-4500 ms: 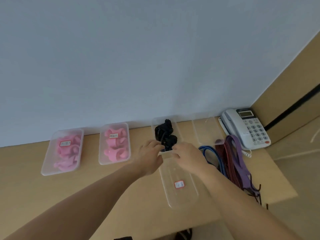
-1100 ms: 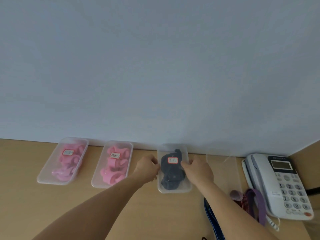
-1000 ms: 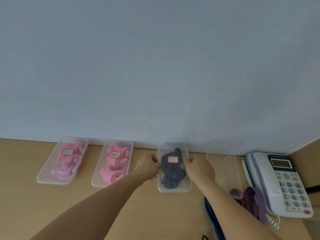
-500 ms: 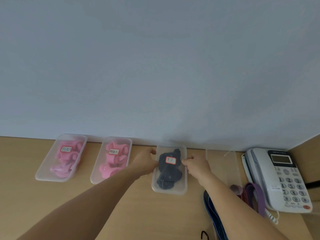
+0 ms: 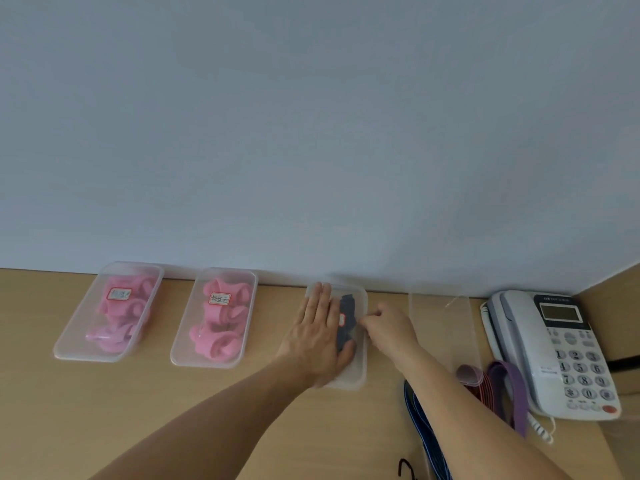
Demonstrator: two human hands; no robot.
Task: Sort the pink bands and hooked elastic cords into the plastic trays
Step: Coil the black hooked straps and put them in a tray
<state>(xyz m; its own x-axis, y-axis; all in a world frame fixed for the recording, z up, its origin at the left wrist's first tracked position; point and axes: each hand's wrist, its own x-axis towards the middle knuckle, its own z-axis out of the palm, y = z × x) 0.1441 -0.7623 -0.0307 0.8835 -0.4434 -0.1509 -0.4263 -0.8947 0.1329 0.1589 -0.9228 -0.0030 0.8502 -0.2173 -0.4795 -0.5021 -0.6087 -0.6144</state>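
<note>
Presses left hand (image 5: pixel 317 341), fingers straight, flat on tray (image 5: pixel 357 377) of black cords (image 5: pixel 347 315) at desk (image 5: pixel 145 410) back edge, likely steadying it. Curls right hand (image 5: pixel 389 327) at right rim; grasp indiscernible.

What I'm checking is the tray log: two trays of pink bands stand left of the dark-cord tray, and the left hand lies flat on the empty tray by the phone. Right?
No. The head view shows the left hand flat on the dark-cord tray, not on the empty tray by the phone. The first pink-band tray and second pink-band tray do stand left of it.
</note>
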